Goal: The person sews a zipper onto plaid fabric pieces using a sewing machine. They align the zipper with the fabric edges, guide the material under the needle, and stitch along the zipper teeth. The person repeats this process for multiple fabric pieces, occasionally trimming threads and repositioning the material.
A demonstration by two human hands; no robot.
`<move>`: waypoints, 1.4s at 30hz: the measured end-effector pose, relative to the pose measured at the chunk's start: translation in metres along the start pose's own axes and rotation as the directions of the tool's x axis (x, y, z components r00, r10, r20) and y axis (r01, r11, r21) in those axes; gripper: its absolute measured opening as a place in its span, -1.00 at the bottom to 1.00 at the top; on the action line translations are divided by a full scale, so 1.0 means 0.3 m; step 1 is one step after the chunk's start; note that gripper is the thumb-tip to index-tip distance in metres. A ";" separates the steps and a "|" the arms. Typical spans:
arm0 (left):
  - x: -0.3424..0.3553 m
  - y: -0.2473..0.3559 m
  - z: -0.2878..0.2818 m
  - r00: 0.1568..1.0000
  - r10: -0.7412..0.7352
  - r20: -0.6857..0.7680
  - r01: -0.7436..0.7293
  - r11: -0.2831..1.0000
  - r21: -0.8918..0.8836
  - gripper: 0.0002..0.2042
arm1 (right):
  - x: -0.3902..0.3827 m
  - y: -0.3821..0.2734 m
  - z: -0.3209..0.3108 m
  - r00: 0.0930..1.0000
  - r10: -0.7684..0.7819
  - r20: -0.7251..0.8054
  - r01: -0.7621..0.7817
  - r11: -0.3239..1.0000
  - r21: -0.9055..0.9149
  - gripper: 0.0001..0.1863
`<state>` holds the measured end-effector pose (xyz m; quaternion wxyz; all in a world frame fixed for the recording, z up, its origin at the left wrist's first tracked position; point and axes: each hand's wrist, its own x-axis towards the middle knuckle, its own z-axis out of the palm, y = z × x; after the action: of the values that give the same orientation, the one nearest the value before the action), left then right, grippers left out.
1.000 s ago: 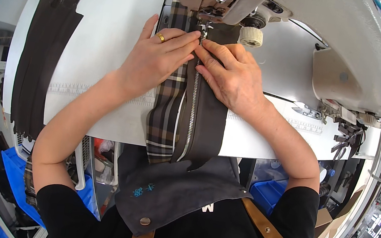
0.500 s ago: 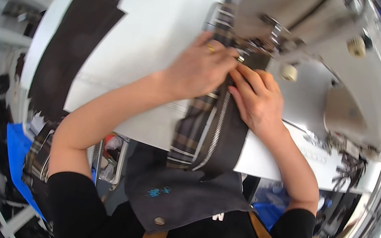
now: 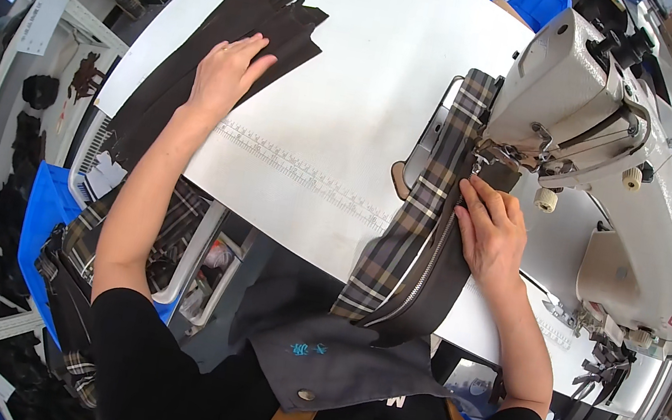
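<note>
Our right hand [image 3: 492, 235] lies over the zipper [image 3: 429, 269] just short of the presser foot [image 3: 479, 162], fingers together and thumb lower down; we cannot tell whether it pinches the tape or only presses it, but so close to the foot it seems placed to steady the layers. Our left hand [image 3: 230, 74] is open, fingers extended and thumb apart, resting on the stack of dark strips [image 3: 164, 99], perhaps to feel for one. The zipper runs between plaid fabric [image 3: 413, 222] on its left and a dark strip [image 3: 450, 294] on its right, its upper end by the foot and its lower end past the near edge of the table [image 3: 324, 120]; lying lengthwise, the teeth seem lined up with the foot. The sewing machine [image 3: 565, 97] stands over that upper end. Ruler markings [image 3: 307, 172] cross the white top between our hands, presumably for measuring, and a blue bin [image 3: 50, 209] sits lower left, within arm's reach, with plaid pieces about it.
</note>
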<state>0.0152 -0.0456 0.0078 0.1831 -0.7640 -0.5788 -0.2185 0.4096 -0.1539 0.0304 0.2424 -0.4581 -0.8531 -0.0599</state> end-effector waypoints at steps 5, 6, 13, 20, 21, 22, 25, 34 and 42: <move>0.042 0.007 -0.012 0.997 0.078 -0.020 -0.078 0.997 -0.003 -0.86 | -0.004 0.008 0.006 0.999 -0.030 -0.044 0.029 0.999 -0.018 -0.65; 0.045 0.015 -0.013 0.998 0.060 0.004 -0.060 0.998 0.017 -0.86 | -0.005 0.007 0.005 0.999 -0.029 -0.045 0.028 0.999 -0.017 -0.65; 0.138 0.069 -0.020 0.963 0.000 0.268 -0.047 0.985 0.169 -0.97 | -0.005 0.007 0.005 0.998 -0.032 -0.059 0.031 0.999 -0.016 -0.67; 0.125 0.055 -0.040 0.961 0.073 0.268 -0.112 0.985 0.135 -0.98 | -0.006 0.008 0.007 0.997 -0.035 -0.064 0.034 0.999 -0.015 -0.68; 0.119 0.056 -0.039 0.961 0.077 0.265 -0.114 0.985 0.130 -0.98 | -0.006 0.008 0.007 0.997 -0.034 -0.063 0.033 0.999 -0.017 -0.69; 0.117 0.049 -0.040 0.963 0.090 0.252 -0.121 0.986 0.111 -0.97 | -0.006 0.008 0.007 0.997 -0.033 -0.063 0.032 0.999 -0.019 -0.69; 0.111 0.031 -0.043 0.972 0.052 0.229 -0.070 0.995 0.073 -0.94 | -0.003 0.007 0.007 0.997 -0.037 -0.064 0.037 0.999 -0.005 -0.69; 0.171 0.045 -0.008 0.944 -0.045 0.327 -0.006 0.988 0.155 -0.86 | -0.005 0.010 0.005 0.998 -0.036 -0.060 0.035 0.999 -0.012 -0.69; 0.113 -0.068 -0.101 0.966 -0.247 0.072 0.223 0.664 -0.714 -0.91 | -0.001 0.009 0.011 0.997 -0.040 -0.067 0.041 0.999 0.010 -0.70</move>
<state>-0.0002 -0.0289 0.0521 -0.1496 -0.6902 -0.5383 -0.4599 0.4108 -0.1515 0.0271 0.2721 -0.4370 -0.8540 -0.0752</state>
